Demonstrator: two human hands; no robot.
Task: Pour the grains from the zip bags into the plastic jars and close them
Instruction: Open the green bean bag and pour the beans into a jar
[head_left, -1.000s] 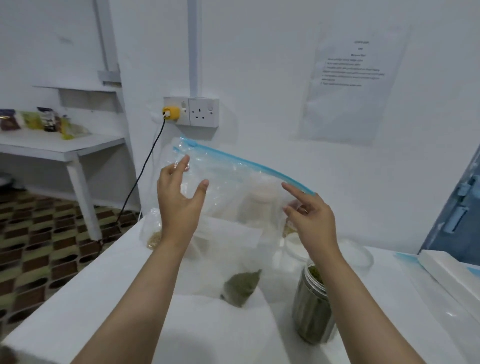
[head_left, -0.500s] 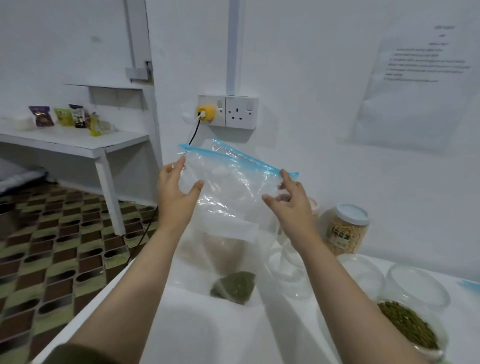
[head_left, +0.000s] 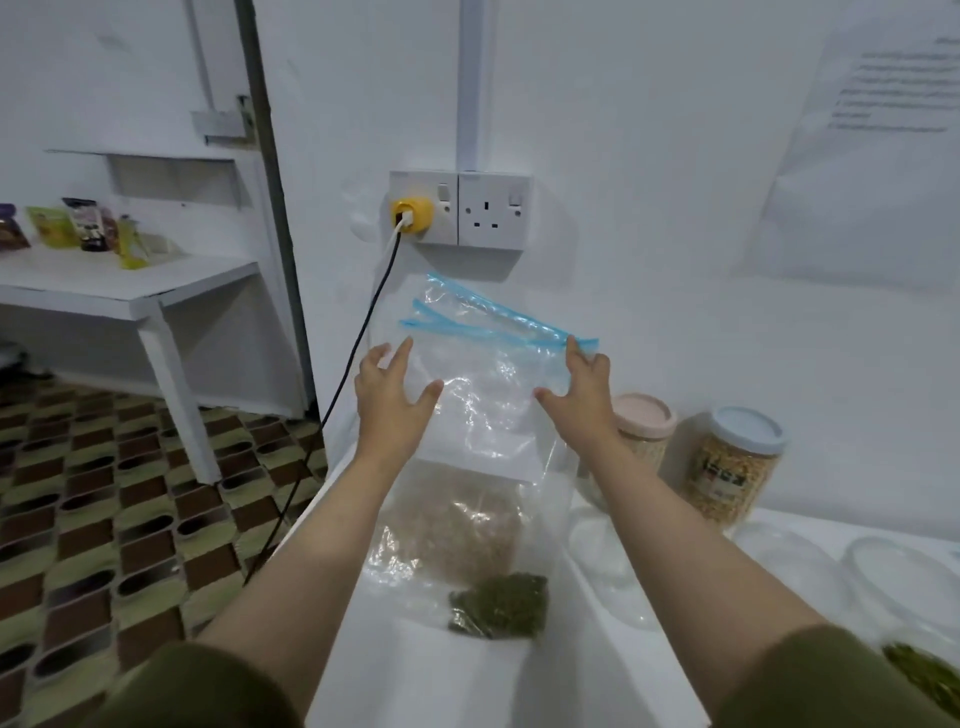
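Both hands are raised in front of the wall and hold one clear zip bag (head_left: 488, 395) by its upper part; the left hand (head_left: 392, 402) grips the left edge, its thumb in front on the plastic and its fingers behind it; the right hand (head_left: 582, 392) pinches the right end of the blue zip strip (head_left: 493, 330), fingers on top and thumb below. The bag is thin, glossy and wrinkled, and it hangs upright above the left end of the white table (head_left: 467, 686); its mouth is open, because the two blue strips stand apart; in its lowest corner sits a small dark green heap of grains (head_left: 501, 605). Behind it, seen through the plastic, lies a second bag with brown grains (head_left: 457, 519). At the right, near the wall, stand two round plastic jars; one has a pink lid (head_left: 644, 415) and the other, filled with yellowish grains, has a pale blue lid (head_left: 748, 428); both are closed. Clear round lids or jars (head_left: 904, 577) lie further right on the table; I cannot tell which.

Compared with half a second ago, the hands keep the same grip on the bag; the bag is held a little more to the left of the jars, and the brown bag behind it shows more plainly.
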